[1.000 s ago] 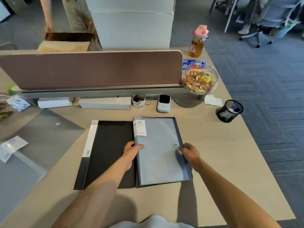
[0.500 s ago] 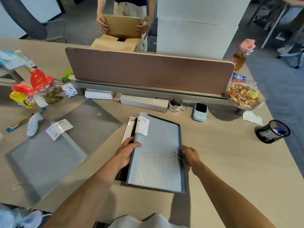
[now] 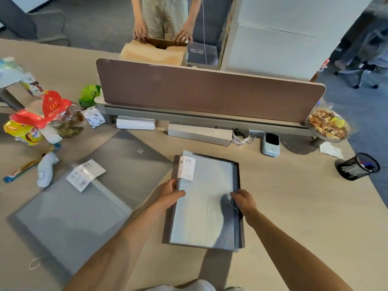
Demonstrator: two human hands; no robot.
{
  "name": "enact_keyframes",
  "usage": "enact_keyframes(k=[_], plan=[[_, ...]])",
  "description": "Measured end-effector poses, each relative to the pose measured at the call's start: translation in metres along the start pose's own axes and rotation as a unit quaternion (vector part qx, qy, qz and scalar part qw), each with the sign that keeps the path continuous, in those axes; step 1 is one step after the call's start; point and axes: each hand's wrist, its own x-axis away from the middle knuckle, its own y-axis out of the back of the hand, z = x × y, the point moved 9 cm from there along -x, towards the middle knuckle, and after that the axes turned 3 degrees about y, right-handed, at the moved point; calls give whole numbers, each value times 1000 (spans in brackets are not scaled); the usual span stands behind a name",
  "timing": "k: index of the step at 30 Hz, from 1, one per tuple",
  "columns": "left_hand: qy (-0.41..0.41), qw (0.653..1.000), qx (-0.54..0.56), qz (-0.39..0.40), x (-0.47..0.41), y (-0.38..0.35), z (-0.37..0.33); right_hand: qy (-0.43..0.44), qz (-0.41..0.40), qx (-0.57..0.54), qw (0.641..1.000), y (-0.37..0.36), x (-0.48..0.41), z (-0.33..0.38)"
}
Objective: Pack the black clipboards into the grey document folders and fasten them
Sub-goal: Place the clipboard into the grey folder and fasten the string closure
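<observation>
From my end the black clipboard (image 3: 205, 217) lay closed mid-desk (image 3: 294, 206), the left hand (image 3: 171, 194) gripping its spine edge and the right hand (image 3: 243, 201) curled round the opposite edge, with the grey document folder (image 3: 69, 215) flat just to its left. My worry was that an edge-only hold could let the covers flop open, or a corner snag the folder's mouth going in. Couldn't tell if that mouth was open, and the clasp under the right hand was too blurred to read.
</observation>
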Motion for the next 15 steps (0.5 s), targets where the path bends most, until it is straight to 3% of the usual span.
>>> enact_keyframes(k=[3,15], plan=[[-18,999,-45,20,-8,4,-1,-7,-11,2,1000,-2,-1,-1],[40,995,-16,85,-19,-22,1,-11,-24,16,1000,2,-11,-17]])
